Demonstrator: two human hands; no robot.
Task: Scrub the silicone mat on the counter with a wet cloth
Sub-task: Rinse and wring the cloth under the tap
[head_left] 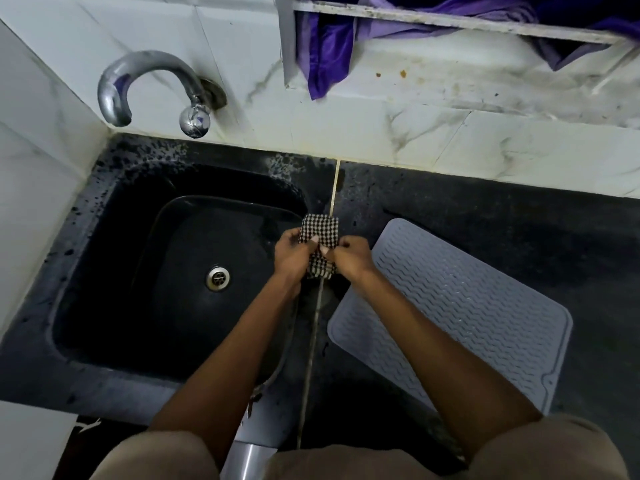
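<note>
A black-and-white checked cloth point(320, 228), folded small, is held between both hands above the strip of counter between sink and mat. My left hand point(293, 252) grips its left side and my right hand point(349, 256) grips its right side, thumbs pressed on top. A pale grey silicone mat point(460, 306) with a wavy ribbed surface lies flat and angled on the dark counter, just right of my right hand. The cloth does not touch the mat.
A black sink point(114, 244) with a metal drain point(217, 278) sits to the left. A chrome tap point(152, 88) curves from the white tiled wall above it. Dark counter point(502, 216) extends right; purple fabric point(329, 50) hangs at the window ledge.
</note>
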